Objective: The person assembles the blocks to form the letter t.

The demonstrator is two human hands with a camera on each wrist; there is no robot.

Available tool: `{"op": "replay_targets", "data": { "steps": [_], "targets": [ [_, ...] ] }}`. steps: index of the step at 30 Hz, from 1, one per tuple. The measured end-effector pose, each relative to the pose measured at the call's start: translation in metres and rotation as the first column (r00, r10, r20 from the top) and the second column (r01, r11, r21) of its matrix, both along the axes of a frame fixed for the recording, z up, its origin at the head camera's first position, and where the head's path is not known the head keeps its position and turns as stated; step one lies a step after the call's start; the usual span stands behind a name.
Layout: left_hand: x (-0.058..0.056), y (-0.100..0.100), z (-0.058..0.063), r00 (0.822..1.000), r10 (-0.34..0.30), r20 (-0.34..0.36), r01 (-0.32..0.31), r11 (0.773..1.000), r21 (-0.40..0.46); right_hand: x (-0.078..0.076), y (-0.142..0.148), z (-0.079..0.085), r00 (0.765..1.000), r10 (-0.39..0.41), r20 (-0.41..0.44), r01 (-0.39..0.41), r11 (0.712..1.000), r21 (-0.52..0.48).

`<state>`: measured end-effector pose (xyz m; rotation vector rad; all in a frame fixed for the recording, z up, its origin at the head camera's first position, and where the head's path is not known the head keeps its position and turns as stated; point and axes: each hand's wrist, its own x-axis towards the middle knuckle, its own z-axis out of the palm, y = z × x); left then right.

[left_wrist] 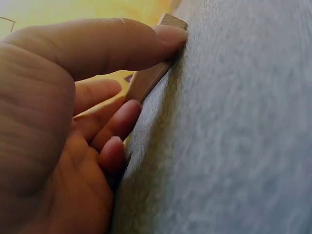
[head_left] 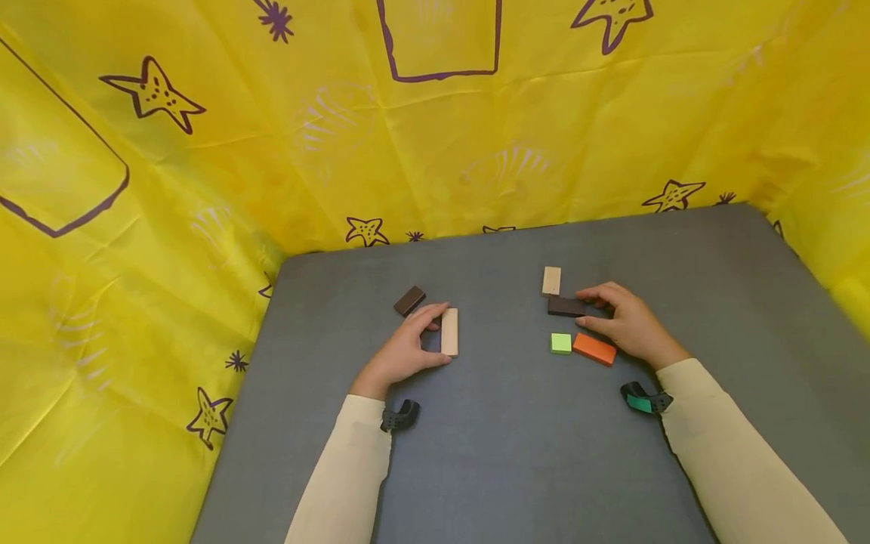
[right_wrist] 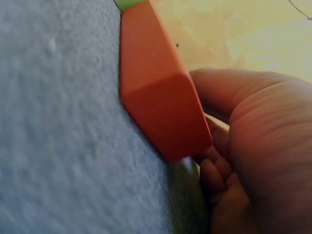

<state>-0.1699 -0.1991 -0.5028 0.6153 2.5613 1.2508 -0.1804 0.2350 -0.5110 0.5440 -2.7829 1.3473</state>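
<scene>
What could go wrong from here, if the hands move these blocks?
The right hand is close to the orange block and might knock it. The black block at its fingertips lies near the small pale block, so a slip could push that one. The left hand could bump the brown block just beyond its fingers.

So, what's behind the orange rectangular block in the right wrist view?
Past the orange block: a sliver of light green square block and the right hand, its thumb tip covered. Anything else directly behind is hidden.
</scene>
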Motion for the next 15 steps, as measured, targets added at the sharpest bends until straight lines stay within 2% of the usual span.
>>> {"op": "replay_targets", "data": {
  "steps": [6, 15],
  "targets": [
    [0.001, 0.007, 0.0, 0.998, 0.011, -0.058, -0.013, 0.999, -0.035, -0.002, -0.004, 0.0, 0.998, 0.0, -0.06, 0.001, 1.0, 0.022],
    [0.007, 0.024, -0.002, 0.994, -0.023, -0.103, 0.016, 0.998, -0.067, 0.0, -0.006, 0.0, 0.998, -0.017, -0.053, 0.019, 0.999, 0.042]
  ]
}}
